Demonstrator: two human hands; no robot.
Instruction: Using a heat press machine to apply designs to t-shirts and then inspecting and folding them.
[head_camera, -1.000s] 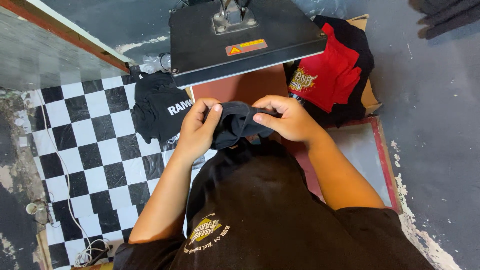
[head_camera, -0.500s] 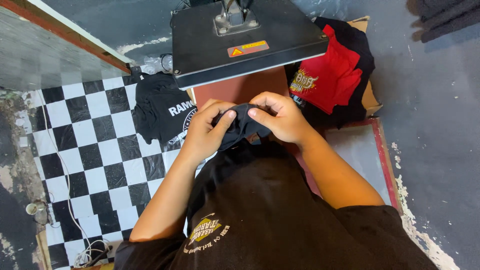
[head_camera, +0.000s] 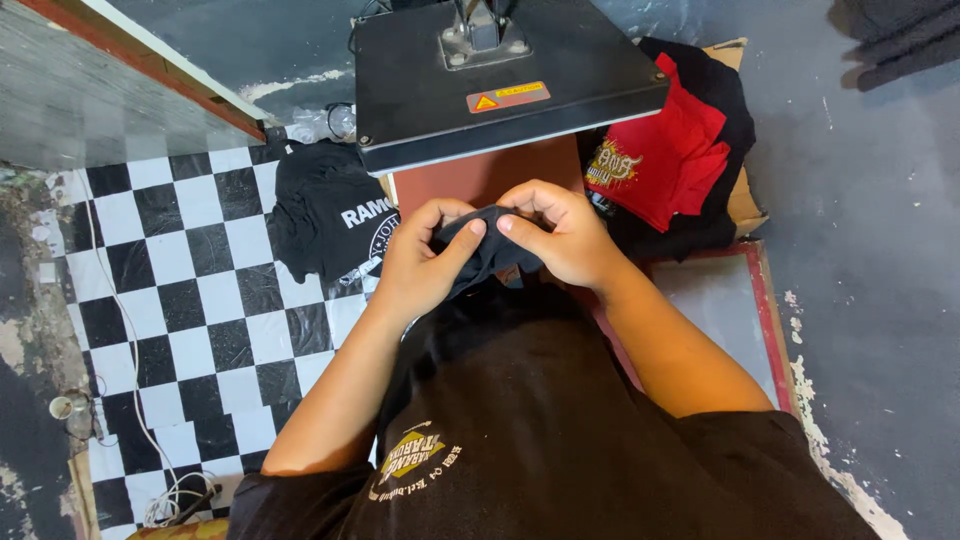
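- At the far left of the frame, a white cable (head_camera: 100, 290) is trailing down over the checkered floor (head_camera: 170, 300), well apart from the hands.
- Left of centre, a black shirt (head_camera: 325, 215) with white print is lying crumpled on that floor, just beside the red lower plate (head_camera: 480, 178) of the heat press.
- In the middle of the frame, the left hand (head_camera: 420, 265) is pinching the near edge of a dark cloth (head_camera: 492, 255), its thumb lying on top and its fingers curling under; the grip is clenched on the fabric.
- The dark cloth is sitting bunched between both hands, just in front of the lower plate and under the raised black top plate (head_camera: 500, 75).
- Right of centre, the right hand (head_camera: 560, 235) is gripping the same cloth from above, its fingertips folding over the edge; this grip is closed on the cloth too.
- Judging from the bunching, working the cloth well here would mean keeping both pinches on one edge and easing the hands apart, so that the fabric is opening flat and not twisting.
- Keeping knuckles low and clear of the top plate seems wise.
- At the upper right, a red shirt (head_camera: 665, 160) with a gold print is lying on a dark pile, near the right hand but not touching it.
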